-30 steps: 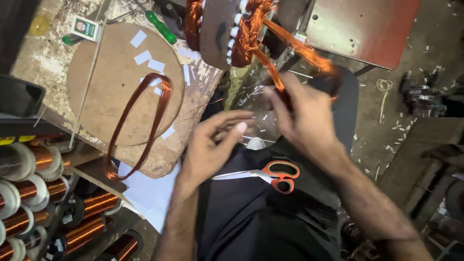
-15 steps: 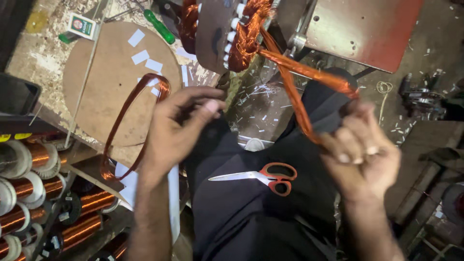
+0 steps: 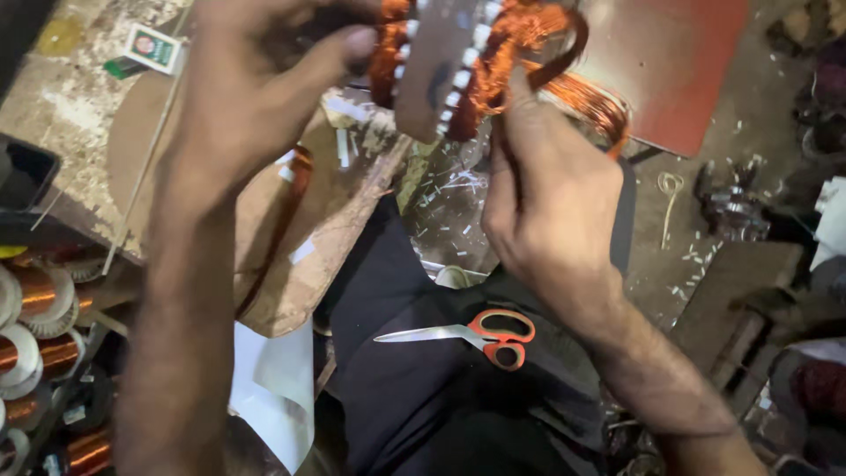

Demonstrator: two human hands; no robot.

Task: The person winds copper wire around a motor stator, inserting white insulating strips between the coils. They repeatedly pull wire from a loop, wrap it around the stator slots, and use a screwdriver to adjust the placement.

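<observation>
1. Stator [image 3: 441,66] with copper coils sits at top centre of the view, held up between both hands above the lap. White slot liners show along its grey edge.
2. Far left: spools [image 3: 35,326] of copper wire stacked on a shelf, partly cut off by the frame edge.
3. Top left: small green and white box [image 3: 152,48] lies on the worn bench [image 3: 62,115].
4. Left hand [image 3: 256,84] reaches in from the lower left; its fingers are curled against the stator's left side, thumb tip touching the copper winding there. Whether it clamps the core or only steadies it, I cannot tell; the fingertips are hidden behind the stator.
5. Below the left forearm: a round brown board [image 3: 300,264], with a loose copper coil loop [image 3: 295,189] and small white paper strips lying on it. A white sheet [image 3: 273,388] hangs under the board's edge.
6. Centre, low: scissors [image 3: 467,333] with orange handles lie on the dark cloth of the lap, blades pointing left, well apart from both hands.
7. Right hand [image 3: 555,211] is raised with its back to the camera; index finger pressed up along a copper coil [image 3: 564,79] that loops out of the stator's right side. Fingers close together, pressing on the wire.
8. Upper right: a reddish metal plate [image 3: 679,62] behind the coil.
9. Far right: floor littered with white scraps; dark metal parts, blurred.
</observation>
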